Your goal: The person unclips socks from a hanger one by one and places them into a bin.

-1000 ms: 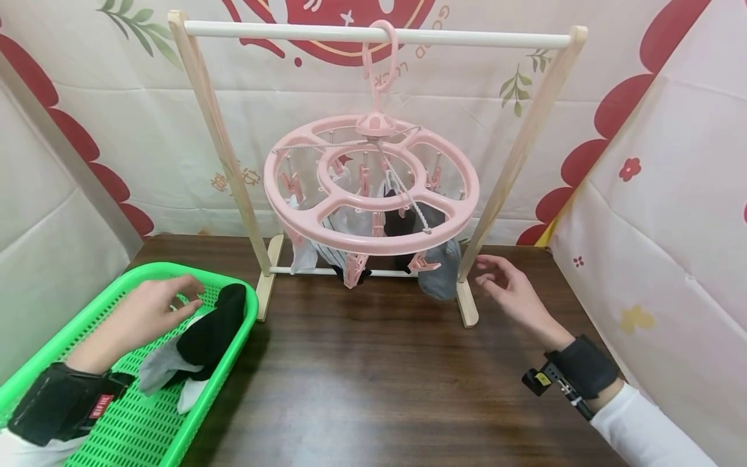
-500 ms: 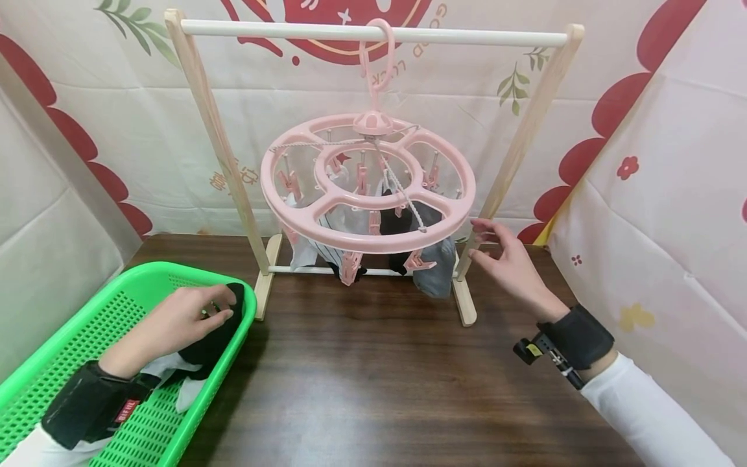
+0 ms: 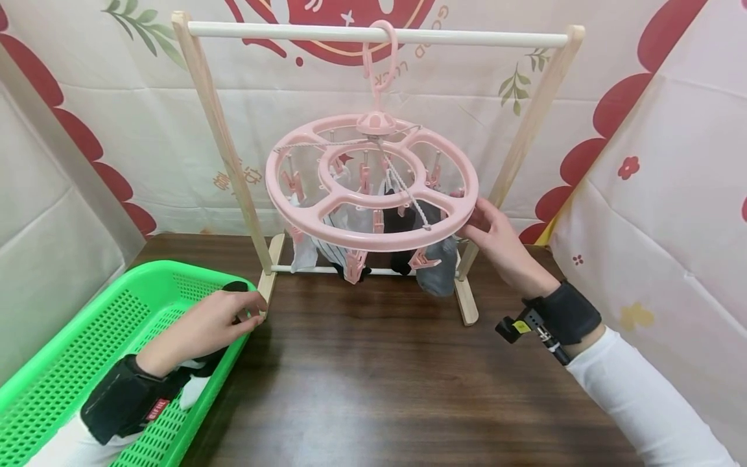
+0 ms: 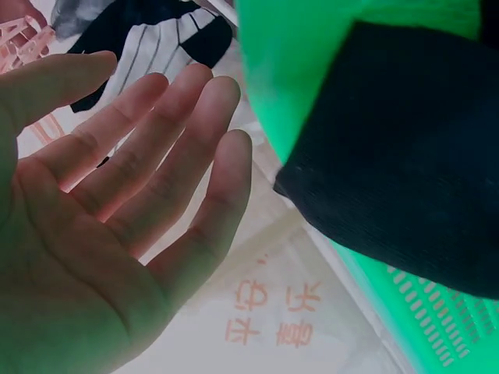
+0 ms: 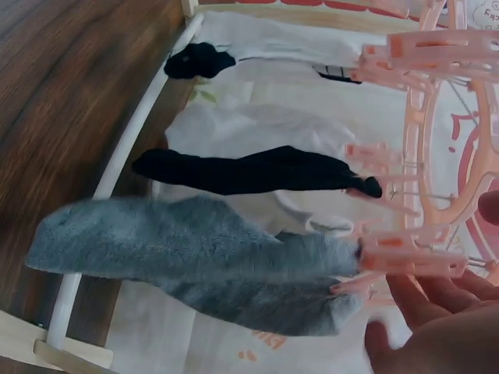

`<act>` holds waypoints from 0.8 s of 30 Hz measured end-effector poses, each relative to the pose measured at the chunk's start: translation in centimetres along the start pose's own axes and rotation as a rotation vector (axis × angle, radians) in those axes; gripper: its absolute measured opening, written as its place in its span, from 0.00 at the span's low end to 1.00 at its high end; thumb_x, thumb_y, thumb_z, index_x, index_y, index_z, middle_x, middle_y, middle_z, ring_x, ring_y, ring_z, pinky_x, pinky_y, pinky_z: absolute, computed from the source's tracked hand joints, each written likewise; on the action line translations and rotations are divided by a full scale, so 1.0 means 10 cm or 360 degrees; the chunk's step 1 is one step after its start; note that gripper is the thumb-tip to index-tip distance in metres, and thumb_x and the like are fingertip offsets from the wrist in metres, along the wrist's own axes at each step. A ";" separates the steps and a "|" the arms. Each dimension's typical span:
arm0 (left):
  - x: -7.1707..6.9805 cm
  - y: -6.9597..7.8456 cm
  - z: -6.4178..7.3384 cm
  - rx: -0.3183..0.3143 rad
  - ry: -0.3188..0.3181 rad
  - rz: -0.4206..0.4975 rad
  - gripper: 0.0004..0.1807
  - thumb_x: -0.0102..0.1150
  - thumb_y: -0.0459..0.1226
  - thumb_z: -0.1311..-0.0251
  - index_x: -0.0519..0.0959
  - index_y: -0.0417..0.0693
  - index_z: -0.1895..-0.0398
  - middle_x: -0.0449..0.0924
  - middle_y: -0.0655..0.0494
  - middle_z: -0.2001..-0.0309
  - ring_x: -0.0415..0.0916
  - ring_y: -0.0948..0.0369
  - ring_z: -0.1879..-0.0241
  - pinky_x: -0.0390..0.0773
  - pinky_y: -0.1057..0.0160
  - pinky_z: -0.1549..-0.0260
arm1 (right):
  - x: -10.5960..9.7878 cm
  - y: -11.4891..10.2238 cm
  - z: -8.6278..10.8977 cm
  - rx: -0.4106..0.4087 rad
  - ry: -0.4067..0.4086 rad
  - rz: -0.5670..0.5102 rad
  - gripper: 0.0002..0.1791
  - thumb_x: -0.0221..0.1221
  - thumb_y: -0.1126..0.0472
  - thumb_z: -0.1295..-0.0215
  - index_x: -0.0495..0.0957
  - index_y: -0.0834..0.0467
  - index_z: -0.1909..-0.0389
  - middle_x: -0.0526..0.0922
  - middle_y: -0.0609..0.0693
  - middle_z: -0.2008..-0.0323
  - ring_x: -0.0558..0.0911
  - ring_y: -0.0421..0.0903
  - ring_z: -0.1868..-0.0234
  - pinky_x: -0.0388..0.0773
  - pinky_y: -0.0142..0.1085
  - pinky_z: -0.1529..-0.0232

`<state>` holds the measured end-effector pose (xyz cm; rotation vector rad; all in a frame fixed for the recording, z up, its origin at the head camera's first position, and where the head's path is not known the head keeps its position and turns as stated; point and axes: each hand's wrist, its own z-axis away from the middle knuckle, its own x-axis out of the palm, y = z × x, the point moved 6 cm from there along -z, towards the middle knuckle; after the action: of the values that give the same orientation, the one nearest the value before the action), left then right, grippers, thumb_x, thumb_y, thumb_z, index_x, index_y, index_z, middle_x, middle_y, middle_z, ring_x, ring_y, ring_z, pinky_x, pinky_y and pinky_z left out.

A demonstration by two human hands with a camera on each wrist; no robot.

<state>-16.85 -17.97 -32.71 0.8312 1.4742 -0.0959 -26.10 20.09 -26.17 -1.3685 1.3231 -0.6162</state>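
A round pink clip hanger (image 3: 373,243) hangs by its hook, with several socks clipped under it. At its right rim, my right hand (image 3: 502,243) reaches with fingers partly behind the ring. In the right wrist view the fingers (image 5: 425,304) lie right by a pink clip (image 5: 413,261) that holds a grey sock (image 5: 195,241). A black sock (image 5: 249,173) hangs beyond. My left hand (image 3: 213,321) hovers with loosely bent fingers over the right edge of the green basket (image 3: 157,272). Its palm and spread fingers are bare in the left wrist view, beside a black sock (image 4: 413,156).
A wooden stand with a white top bar (image 3: 280,30) carries the hanger, and its feet (image 3: 467,305) rest on the brown table (image 3: 373,376). A white-and-grey sock end (image 3: 192,392) lies in the basket. Printed cloth walls (image 3: 653,214) enclose the table.
My left hand has moved right across the basket to its right edge. My right hand has risen leftward from beside the stand's leg to the hanger's rim.
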 end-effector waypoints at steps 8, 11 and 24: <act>0.06 0.04 -0.04 0.0007 -0.0037 0.0008 0.04 0.63 0.31 0.40 0.79 0.46 0.63 0.81 0.61 0.68 0.78 0.64 0.69 0.79 0.61 0.69 | 0.07 -0.07 0.07 -0.0049 -0.0042 0.0141 0.34 0.52 0.72 0.35 0.55 0.62 0.28 0.69 0.61 0.37 0.71 0.45 0.40 0.71 0.28 0.48; 0.10 0.05 -0.05 0.0025 -0.0044 0.0026 0.04 0.64 0.31 0.41 0.79 0.46 0.65 0.80 0.61 0.68 0.79 0.63 0.68 0.79 0.60 0.67 | 0.09 -0.08 0.11 -0.0115 -0.0049 0.0246 0.35 0.53 0.74 0.36 0.55 0.63 0.28 0.68 0.61 0.36 0.68 0.51 0.37 0.69 0.26 0.46; 0.28 0.28 -0.46 0.0229 0.0022 0.0033 0.03 0.63 0.30 0.42 0.79 0.43 0.65 0.80 0.58 0.68 0.79 0.59 0.66 0.78 0.58 0.65 | 0.20 -0.14 0.21 -0.0208 0.0008 0.0447 0.34 0.52 0.77 0.38 0.59 0.59 0.30 0.75 0.61 0.43 0.73 0.56 0.40 0.72 0.27 0.60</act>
<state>-18.72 -12.25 -33.47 0.9651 1.4843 -0.1824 -23.17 18.71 -26.09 -1.2538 1.5480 -0.3474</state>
